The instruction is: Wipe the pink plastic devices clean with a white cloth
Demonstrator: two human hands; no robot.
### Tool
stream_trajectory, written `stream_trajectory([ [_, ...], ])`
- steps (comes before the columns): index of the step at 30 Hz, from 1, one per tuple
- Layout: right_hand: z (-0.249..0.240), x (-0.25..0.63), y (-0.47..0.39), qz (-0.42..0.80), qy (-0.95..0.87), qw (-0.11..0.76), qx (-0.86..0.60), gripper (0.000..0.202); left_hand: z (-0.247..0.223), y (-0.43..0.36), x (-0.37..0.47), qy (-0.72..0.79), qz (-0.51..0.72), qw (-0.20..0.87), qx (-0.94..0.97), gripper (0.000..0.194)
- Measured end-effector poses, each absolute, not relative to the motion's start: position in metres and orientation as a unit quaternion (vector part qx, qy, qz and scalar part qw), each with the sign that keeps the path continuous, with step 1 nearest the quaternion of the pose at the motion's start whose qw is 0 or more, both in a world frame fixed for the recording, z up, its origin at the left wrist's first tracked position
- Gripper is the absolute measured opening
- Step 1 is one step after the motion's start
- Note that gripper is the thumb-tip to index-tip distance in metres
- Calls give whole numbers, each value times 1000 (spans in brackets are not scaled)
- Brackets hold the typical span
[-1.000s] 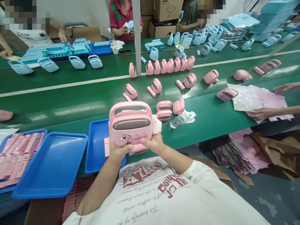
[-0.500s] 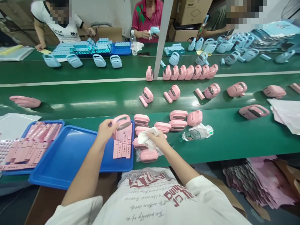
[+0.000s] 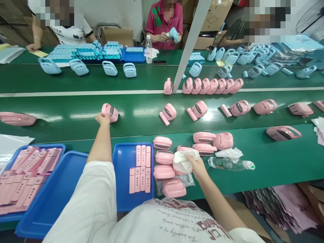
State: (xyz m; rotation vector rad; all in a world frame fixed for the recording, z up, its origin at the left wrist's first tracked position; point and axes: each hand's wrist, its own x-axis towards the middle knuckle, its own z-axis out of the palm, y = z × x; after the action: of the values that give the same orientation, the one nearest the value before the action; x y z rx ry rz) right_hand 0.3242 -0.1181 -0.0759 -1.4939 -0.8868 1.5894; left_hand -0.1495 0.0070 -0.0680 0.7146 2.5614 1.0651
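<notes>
My left hand (image 3: 103,119) reaches forward over the green belt, its fingers closed on a pink plastic housing (image 3: 113,113) with a dark oval window. The housing is at the belt surface; whether it rests there I cannot tell. My right hand (image 3: 198,168) grips a crumpled white cloth (image 3: 182,161) above several pink housings (image 3: 164,172) on the near table. The cloth partly covers one of them. Left of this group, a blue tray (image 3: 118,175) holds pink bars (image 3: 143,179) with small dark dots.
Pink housings (image 3: 169,112), some with bars beside them, stand along the belt. A plastic bottle (image 3: 231,164) lies right of my right hand. More pink bars fill a left tray (image 3: 60,148). A slanted post (image 3: 188,50) rises beyond the belt. Co-workers sit opposite, among blue housings (image 3: 109,68).
My left hand has carried the pink housing from above the blue tray forward onto the belt area. My right hand still holds the cloth over the group. The view has shifted.
</notes>
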Motion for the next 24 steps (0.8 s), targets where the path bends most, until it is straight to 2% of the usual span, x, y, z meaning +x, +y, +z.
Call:
stream_trajectory([
  [2,-79,324,-118,619,-336,390,-594,48,-68,3,-160,901,337,141,233,32],
  [4,-80,321,-118,622,-322,393,-596,46,-66,-11,-159,909,306,147,242,49],
  [7,-80,317,-118,632,-304,396,-593,47,-68,-50,-129,905,267,165,288,62],
  [10,-75,317,-119,641,-296,395,-588,47,-86,-103,-69,874,223,246,354,47],
  [13,-68,319,-123,650,-291,389,-584,47,-112,-149,-10,843,181,333,381,46],
  [17,-61,323,-132,665,-293,391,-564,48,-128,-170,24,847,165,354,362,36],
  [20,-62,327,-140,677,-292,393,-550,49,-118,-165,19,848,192,364,335,29],
  [24,-65,333,-151,677,-276,417,-540,52,-79,-174,19,790,284,427,335,40],
])
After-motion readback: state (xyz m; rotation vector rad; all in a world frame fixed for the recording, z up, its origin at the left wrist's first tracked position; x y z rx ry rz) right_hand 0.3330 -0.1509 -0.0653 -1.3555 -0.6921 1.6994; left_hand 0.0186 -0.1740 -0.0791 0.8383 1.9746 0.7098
